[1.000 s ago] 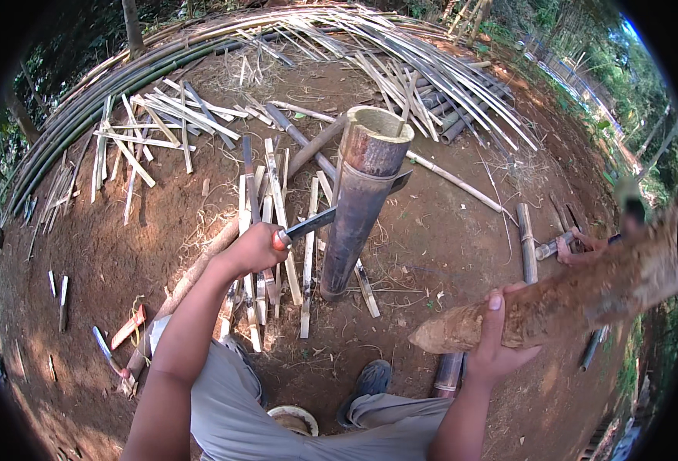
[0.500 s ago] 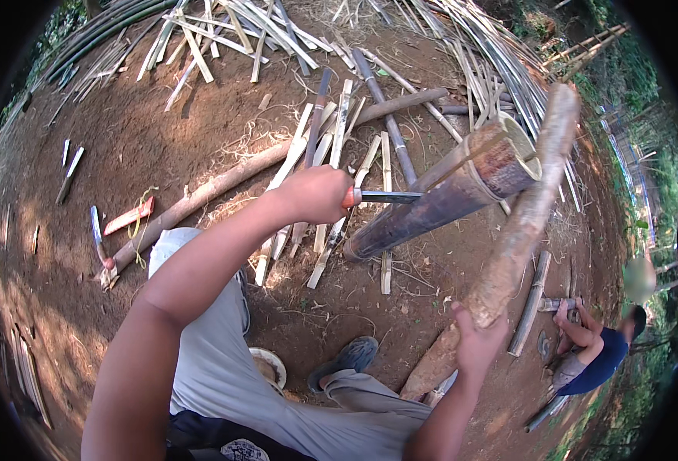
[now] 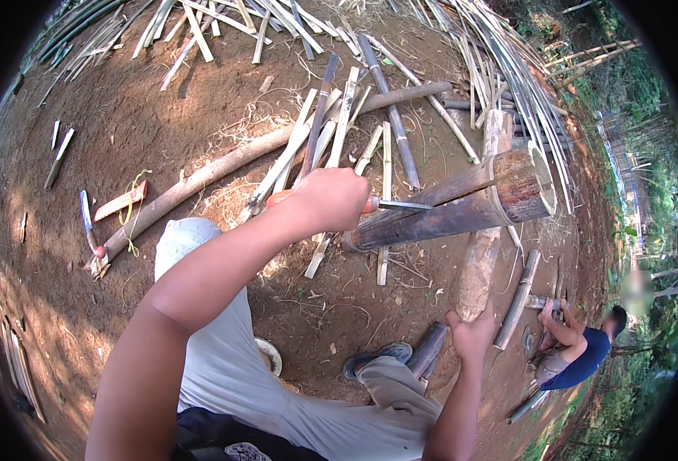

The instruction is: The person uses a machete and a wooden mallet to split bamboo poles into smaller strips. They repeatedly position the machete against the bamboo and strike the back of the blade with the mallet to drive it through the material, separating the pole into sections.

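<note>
My left hand is closed round the orange handle of a long-bladed knife. Its blade sits in the lengthwise split of a thick, dark bamboo section, whose hollow end faces right. The bamboo slants, its other end low near the ground. My right hand grips the near end of a rough, pale wooden log, which passes behind the bamboo and shows again beyond it. Whether log and bamboo touch, I cannot tell.
Split bamboo strips lie ahead across a long pole. An orange piece with yellow cord and a blade tool are at left. A white bowl is by my leg. Another person crouches at right, holding bamboo.
The log in my right hand has swung down and left, from in front of the bamboo to behind it. The bamboo's hollow end has moved right and lower; the knife stays in the split.
</note>
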### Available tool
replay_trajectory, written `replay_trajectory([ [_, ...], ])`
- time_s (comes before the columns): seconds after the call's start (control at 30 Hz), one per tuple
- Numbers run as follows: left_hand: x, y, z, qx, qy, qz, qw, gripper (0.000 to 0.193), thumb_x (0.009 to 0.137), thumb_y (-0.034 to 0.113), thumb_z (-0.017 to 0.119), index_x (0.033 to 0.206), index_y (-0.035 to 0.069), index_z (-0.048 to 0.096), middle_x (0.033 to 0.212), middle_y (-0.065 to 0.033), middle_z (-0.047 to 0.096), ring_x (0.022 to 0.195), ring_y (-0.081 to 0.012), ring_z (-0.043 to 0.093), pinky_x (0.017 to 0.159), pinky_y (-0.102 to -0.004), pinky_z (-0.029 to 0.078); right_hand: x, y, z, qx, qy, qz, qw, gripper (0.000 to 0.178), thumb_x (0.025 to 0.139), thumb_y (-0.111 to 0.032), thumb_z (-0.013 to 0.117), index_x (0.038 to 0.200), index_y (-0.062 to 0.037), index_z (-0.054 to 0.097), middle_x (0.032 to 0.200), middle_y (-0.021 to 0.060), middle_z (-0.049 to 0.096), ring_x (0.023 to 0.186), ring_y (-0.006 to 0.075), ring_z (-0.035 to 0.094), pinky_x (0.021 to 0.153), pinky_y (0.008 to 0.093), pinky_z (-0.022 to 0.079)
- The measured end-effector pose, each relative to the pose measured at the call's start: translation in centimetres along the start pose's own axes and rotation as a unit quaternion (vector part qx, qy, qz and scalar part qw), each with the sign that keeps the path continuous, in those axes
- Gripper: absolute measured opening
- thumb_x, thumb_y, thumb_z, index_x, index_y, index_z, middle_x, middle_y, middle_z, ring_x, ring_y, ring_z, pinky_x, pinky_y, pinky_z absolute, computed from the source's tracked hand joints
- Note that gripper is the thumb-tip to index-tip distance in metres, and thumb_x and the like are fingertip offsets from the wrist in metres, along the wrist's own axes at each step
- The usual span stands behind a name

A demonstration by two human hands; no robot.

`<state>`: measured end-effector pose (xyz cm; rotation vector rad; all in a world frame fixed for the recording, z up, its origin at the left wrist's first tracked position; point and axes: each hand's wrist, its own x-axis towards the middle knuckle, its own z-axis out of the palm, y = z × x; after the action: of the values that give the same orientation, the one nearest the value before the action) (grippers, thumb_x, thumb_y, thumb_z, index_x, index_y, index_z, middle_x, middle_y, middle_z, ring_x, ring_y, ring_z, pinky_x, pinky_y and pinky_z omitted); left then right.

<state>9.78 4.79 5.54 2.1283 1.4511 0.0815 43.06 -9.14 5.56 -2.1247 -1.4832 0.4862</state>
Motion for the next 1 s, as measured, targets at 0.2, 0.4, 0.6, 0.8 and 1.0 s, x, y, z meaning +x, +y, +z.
replay_trajectory([
  [0.2, -0.4, -0.4, 0.1, 0.003, 0.009, -0.039, 0.999, 0.023, 0.093, 0.026, 0.064, 0.091, 0.004, 0.070, 0.081, -0.0186, 0.071, 0.082, -0.0368, 0.072, 0.079, -0.0484, 0.058, -2.1, -2.7, -2.8, 0.224, 0.108, -0.057, 0.967, 0.061, 0.076, 0.004, 0.076, 0.132, 0.0071, 0.051, 0.108, 0.0096, 0.064, 0.092, 0.0184, 0.064, 0.083, 0.0320, 0.053],
  [0.4, -0.3, 0.0, 0.5, 0.013, -0.002, -0.035, 0.999, 0.021, 0.092, 0.025, 0.066, 0.088, 0.004, 0.069, 0.077, -0.0180, 0.070, 0.081, -0.0372, 0.072, 0.076, -0.0496, 0.057, -1.8, -0.7, 2.2, 0.221, 0.155, -0.076, 0.960, 0.060, 0.073, 0.004, 0.072, 0.129, 0.0066, 0.051, 0.102, 0.0139, 0.065, 0.091, 0.0217, 0.066, 0.078, 0.0337, 0.055],
  [0.6, 0.5, -0.3, 0.0, 0.055, 0.010, -0.031, 0.998, 0.025, 0.091, 0.026, 0.065, 0.087, 0.002, 0.070, 0.078, -0.0206, 0.070, 0.078, -0.0380, 0.072, 0.075, -0.0499, 0.058, -0.4, 2.0, 3.4, 0.098, -0.050, 0.077, 0.991, 0.066, 0.068, -0.003, 0.076, 0.129, 0.0066, 0.054, 0.118, 0.0178, 0.068, 0.096, 0.0257, 0.069, 0.089, 0.0359, 0.054],
  [0.8, -0.3, -2.3, 0.8, 0.046, 0.020, -0.050, 0.997, 0.021, 0.088, 0.023, 0.064, 0.086, 0.003, 0.068, 0.075, -0.0216, 0.069, 0.075, -0.0398, 0.071, 0.074, -0.0517, 0.056, -2.7, -4.0, -2.4, 0.259, 0.068, -0.012, 0.963, 0.054, 0.076, 0.003, 0.076, 0.125, 0.0069, 0.055, 0.107, 0.0127, 0.068, 0.092, 0.0190, 0.068, 0.081, 0.0319, 0.055],
  [1.0, -0.8, -0.8, 0.5, 0.061, 0.017, -0.025, 0.998, 0.023, 0.092, 0.022, 0.065, 0.086, 0.001, 0.074, 0.081, -0.0201, 0.072, 0.079, -0.0360, 0.074, 0.074, -0.0472, 0.059, -2.1, -2.6, -1.6, 0.198, 0.281, -0.127, 0.931, 0.055, 0.076, 0.004, 0.076, 0.125, 0.0072, 0.053, 0.101, 0.0136, 0.067, 0.090, 0.0200, 0.068, 0.078, 0.0331, 0.056],
])
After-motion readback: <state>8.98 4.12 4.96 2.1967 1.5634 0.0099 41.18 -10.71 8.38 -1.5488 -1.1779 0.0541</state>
